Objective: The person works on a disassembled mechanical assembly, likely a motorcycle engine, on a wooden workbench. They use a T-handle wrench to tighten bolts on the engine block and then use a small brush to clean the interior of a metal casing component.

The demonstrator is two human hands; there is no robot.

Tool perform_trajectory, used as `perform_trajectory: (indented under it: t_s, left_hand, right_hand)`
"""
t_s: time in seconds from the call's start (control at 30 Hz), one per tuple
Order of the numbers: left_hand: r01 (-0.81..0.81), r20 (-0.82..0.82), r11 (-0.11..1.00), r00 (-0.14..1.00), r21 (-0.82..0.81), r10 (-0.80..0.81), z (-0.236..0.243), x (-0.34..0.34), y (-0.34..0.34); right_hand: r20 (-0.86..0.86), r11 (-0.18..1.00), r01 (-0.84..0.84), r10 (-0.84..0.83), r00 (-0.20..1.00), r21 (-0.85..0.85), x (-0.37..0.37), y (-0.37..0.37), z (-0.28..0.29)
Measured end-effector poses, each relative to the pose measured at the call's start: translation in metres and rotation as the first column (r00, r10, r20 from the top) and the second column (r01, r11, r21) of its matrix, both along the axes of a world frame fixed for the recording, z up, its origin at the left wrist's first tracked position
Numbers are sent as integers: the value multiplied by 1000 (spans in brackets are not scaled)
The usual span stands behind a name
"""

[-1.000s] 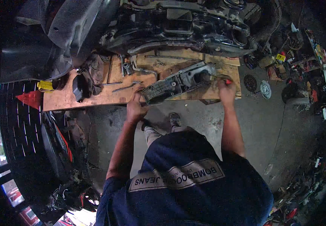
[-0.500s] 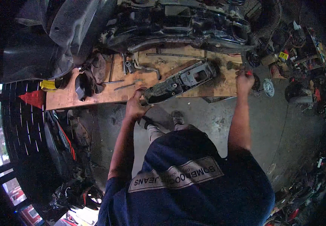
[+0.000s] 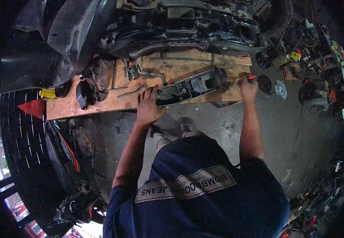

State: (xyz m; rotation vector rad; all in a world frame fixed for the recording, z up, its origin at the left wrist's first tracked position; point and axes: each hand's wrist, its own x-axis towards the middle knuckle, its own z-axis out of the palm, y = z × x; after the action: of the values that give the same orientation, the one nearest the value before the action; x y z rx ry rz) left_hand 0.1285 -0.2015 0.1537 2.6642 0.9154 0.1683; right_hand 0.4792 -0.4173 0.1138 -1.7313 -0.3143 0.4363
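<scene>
A long black plastic motorcycle part (image 3: 192, 87), with a raised hollow interior and a square opening at its right end, lies slantwise on the wooden board. My left hand (image 3: 147, 106) rests at its left end, fingers stretched forward and thumb along the near edge. Just beyond the part's right end, my right hand (image 3: 248, 88) is closed around a red-handled tool (image 3: 252, 77). The tool's working end is too dark and small to identify.
The wooden board (image 3: 116, 107) carries metal rods, a bent metal lever (image 3: 152, 74) and a dark plastic piece (image 3: 85, 93). Large black fairings (image 3: 180, 23) stand behind it. A round metal disc (image 3: 280, 90) lies right of the board, among cluttered parts.
My left hand has shifted from gripping the part's end to lying with its fingers stretched forward. My right hand has moved slightly nearer and left, still holding the red-handled tool.
</scene>
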Motion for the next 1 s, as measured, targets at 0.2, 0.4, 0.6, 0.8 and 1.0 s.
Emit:
perform_trajectory:
  t_s: [0.2,0.4,0.6,0.8,1.0]
  left_hand:
    - [68,-279,990,960,123,-32,35,48,-20]
    - [138,-296,989,944,-45,-145,-5,69,-14]
    - [173,-400,973,890,-150,-220,3,77,-3]
    - [174,-279,980,950,99,-141,-17,66,-21]
    - [196,-163,972,971,130,-174,-14,55,-33]
  right_hand:
    - [121,942,-281,306,944,-183,-42,26,31]
    - [311,759,66,184,932,-648,-9,16,73]
    - [175,922,-375,387,905,-97,-58,15,31]
    - [530,814,197,154,834,-546,-5,-9,54]
    - [207,838,-345,461,863,-423,-61,19,27]
